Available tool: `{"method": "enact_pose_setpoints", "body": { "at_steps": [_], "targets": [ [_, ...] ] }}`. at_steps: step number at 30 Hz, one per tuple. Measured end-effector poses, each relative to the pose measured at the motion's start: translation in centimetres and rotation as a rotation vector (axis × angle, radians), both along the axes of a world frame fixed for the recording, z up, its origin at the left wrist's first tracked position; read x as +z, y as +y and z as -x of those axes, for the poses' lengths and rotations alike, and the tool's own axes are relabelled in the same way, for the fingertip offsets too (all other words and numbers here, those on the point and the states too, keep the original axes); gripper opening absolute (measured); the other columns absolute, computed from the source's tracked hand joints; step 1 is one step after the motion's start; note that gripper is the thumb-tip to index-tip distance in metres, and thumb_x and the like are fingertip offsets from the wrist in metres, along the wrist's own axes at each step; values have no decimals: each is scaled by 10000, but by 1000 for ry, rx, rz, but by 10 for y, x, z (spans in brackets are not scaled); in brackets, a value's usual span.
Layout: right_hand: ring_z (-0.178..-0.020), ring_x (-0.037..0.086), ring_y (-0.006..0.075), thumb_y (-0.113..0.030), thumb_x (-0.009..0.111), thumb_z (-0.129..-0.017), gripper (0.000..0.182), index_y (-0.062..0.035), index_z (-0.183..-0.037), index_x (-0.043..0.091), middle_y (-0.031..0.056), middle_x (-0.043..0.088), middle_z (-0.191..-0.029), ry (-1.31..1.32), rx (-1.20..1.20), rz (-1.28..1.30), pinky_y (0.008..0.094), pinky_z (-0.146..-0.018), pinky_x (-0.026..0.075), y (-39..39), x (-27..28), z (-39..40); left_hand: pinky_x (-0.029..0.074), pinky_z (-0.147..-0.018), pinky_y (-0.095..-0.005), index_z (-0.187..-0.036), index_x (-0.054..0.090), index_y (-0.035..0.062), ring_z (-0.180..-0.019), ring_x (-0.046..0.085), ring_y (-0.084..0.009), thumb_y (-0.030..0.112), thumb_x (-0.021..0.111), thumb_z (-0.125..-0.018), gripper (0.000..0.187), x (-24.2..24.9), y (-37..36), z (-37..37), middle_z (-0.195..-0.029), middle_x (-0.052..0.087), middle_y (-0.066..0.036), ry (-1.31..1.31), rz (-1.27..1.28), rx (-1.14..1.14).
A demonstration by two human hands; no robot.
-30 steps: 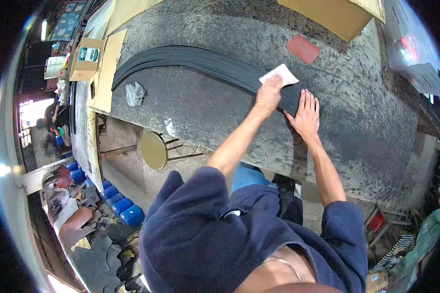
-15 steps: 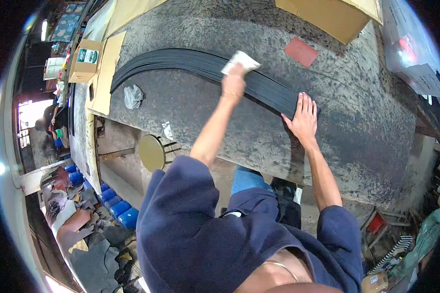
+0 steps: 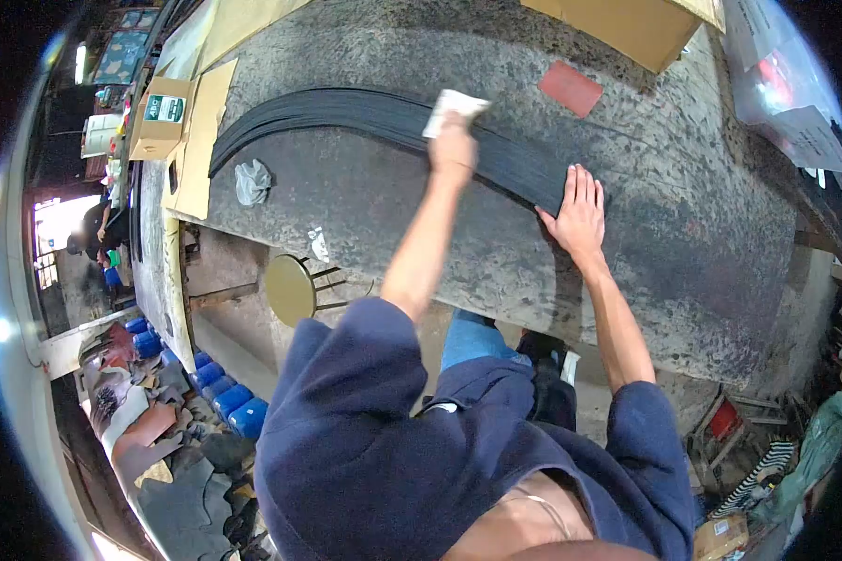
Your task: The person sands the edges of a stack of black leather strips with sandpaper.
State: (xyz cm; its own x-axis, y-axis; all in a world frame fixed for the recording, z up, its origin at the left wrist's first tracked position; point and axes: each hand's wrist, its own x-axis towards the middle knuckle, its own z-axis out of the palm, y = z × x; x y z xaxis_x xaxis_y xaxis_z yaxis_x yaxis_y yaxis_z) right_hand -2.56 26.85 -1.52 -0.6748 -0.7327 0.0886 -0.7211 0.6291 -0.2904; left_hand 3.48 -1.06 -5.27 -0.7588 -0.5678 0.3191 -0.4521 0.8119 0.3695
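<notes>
A long bundle of thin black strips [image 3: 346, 110] lies in a curve across the worktable. My left hand [image 3: 453, 150] is closed on a folded white cloth-like pad [image 3: 451, 110], which overlaps the middle of the bundle; the hand is slightly blurred. At the bundle's right end, my right hand [image 3: 580, 213] lies flat over the strips, its fingers stretched out and the thumb at their near edge.
The worktable [image 3: 664, 234] is dark and stained. On it are a red rectangular piece [image 3: 571, 89], a crumpled grey plastic bag [image 3: 252, 182] and cardboard boxes [image 3: 617, 33]. A round stool [image 3: 290, 291] stands at the near edge. Blue containers [image 3: 247, 417] and leather-like scraps [image 3: 173, 496] are at lower left.
My left hand and the white pad have shifted slightly along the strips, and the pad's angle has changed. My right hand stays at the bundle's right end.
</notes>
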Motion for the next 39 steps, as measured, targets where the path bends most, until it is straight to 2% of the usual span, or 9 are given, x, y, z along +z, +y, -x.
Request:
{"method": "enact_pose_setpoints", "body": {
  "at_steps": [6,8,11,12,14,21,27,31,39],
  "targets": [
    [-1411,384,358,-533,743,-803,995,65,-1490,342,208,418,-1509,21,23,11,494,-1201,266,0,-5,3,538,-935,-449,-1148,671,-20,-1084,677,-343,11,533,-856,324,43,41,-44,-1183,675,-247,-201,-25,-194],
    [-1408,387,355,-531,741,-806,978,68,-1480,362,208,429,-1500,33,25,19,492,-1195,275,2,-5,2,528,-899,-461,-1088,674,-33,-1038,671,-373,27,494,-904,264,61,-30,-43,-1091,683,-258,219,-853,106],
    [-1405,391,355,-530,745,-800,985,68,-1480,358,209,437,-1491,54,2,37,491,-1185,290,1,-7,-1,502,-907,-445,-1083,679,-36,-1025,676,-330,122,465,-992,281,15,-8,-30,-1050,687,-245,76,-302,196],
    [-1402,394,353,-530,750,-793,995,63,-1484,350,206,436,-1493,33,6,22,491,-1181,298,0,-4,0,497,-938,-452,-1127,672,-45,-1082,654,-366,120,500,-960,290,71,59,-18,-1121,681,-256,444,-956,281],
    [-1400,395,352,-527,752,-792,995,60,-1486,347,205,433,-1495,36,9,15,490,-1182,297,-2,-1,3,463,-1066,-437,-1242,646,-37,-1208,619,-369,13,554,-858,397,-20,104,-48,-1273,650,-244,-1,-31,-181],
    [-1403,397,359,-576,727,-797,1031,59,-1502,324,207,413,-1515,42,26,-1,502,-1187,290,3,-7,4,515,-971,-434,-1139,691,-13,-1089,663,-393,136,414,-1023,335,-13,-55,-57,-1140,691,-253,85,9,64],
    [-1401,401,366,-620,730,-774,1070,61,-1496,330,219,420,-1507,21,37,-8,505,-1189,286,-2,-3,18,505,-1001,-451,-1204,663,12,-1149,643,-367,-32,506,-856,384,2,73,-66,-1180,681,-230,98,-55,-250],
    [-1401,400,363,-632,729,-765,1080,62,-1492,335,214,415,-1513,44,45,-13,502,-1192,282,-1,-4,19,490,-914,-440,-1075,684,-34,-1052,642,-421,201,373,-1051,390,78,-17,-51,-1150,677,-269,149,-649,380],
    [-1400,397,350,-600,751,-760,1063,54,-1488,336,205,424,-1507,0,36,-24,502,-1188,287,-3,2,18,497,-1035,-452,-1195,674,7,-1191,627,-376,-38,526,-855,373,7,52,-74,-1219,663,-254,8,-86,-291]
  ]
}}
